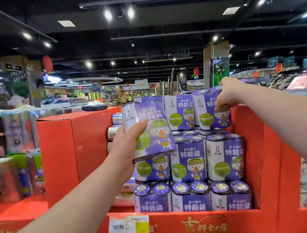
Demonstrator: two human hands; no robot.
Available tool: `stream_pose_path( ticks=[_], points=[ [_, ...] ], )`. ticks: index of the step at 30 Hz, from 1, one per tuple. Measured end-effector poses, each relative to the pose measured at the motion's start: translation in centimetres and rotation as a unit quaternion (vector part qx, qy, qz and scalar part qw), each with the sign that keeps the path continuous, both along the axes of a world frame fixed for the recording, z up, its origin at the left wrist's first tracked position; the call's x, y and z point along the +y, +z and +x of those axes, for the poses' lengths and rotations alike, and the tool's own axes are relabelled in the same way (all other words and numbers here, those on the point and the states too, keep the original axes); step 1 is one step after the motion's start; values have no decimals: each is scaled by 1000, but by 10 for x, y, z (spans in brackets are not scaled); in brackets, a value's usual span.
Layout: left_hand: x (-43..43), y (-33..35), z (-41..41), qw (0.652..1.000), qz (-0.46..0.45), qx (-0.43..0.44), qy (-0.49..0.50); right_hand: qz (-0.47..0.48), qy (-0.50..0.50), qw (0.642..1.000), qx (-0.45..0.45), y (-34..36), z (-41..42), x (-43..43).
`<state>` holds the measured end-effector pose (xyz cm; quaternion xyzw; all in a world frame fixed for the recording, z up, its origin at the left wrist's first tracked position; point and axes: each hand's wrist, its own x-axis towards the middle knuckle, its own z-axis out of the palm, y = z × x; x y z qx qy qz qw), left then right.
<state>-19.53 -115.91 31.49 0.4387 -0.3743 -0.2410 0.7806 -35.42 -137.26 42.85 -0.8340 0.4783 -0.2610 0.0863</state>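
My red display bin (pixel 203 225) holds stacked packs (pixel 189 162) three tiers high, tight to its right wall. My left hand (pixel 127 142) grips the lifted pack (pixel 148 117) before the open left edge. My right hand (pixel 228 94) curls its fingers round the top-right pack (pixel 208 120).

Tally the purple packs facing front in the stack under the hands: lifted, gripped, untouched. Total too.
Lifted pack, in left hand: 1
Top-right pack, gripped by right hand: 1
Untouched stacked packs: 7
Total: 9
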Motion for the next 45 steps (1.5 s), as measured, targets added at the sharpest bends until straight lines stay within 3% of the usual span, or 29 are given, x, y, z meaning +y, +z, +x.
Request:
stream_pose_path(
  ticks=[5, 12, 15, 23, 25, 27, 29, 32, 38, 41, 45],
  points=[
    [-5, 3, 8, 1000, 4, 0, -9, -60, -53, 992, 98, 3, 9, -14],
    [-9, 3, 10, 1000, 11, 12, -8, -31, -37, 993, 110, 4, 10, -39],
    [-12, 3, 11, 1000, 10, 11, -8, -52, -71, 983, 161, 0, 12, -54],
    [-17, 2, 10, 1000, 19, 15, -15, -77, -80, 978, 174, -3, 19, -49],
    [-19, 1, 12, 999, 32, 12, -16, -129, -40, 979, 155, -1, 23, -36],
    [-22, 2, 12, 999, 46, -3, -15, -178, 72, 981, 41, 3, 29, -15],
    [-27, 4, 10, 998, 52, -24, -14, -106, 216, 969, -46, 6, 36, 15],
    [-37, 11, 4, 997, 47, -52, -25, 36, 348, 936, 49, 3, 40, 53],
    [-52, 25, -14, 988, 69, -137, -30, 39, 350, 929, 113, 21, 24, 51],
    [-57, 24, -10, 949, 140, -270, 81, -11, 283, 950, 135, 30, 8, 34],
    [-62, 8, 3, 799, 322, -475, 180, -102, 166, 968, 158, 30, -7, 3]
  ],
)
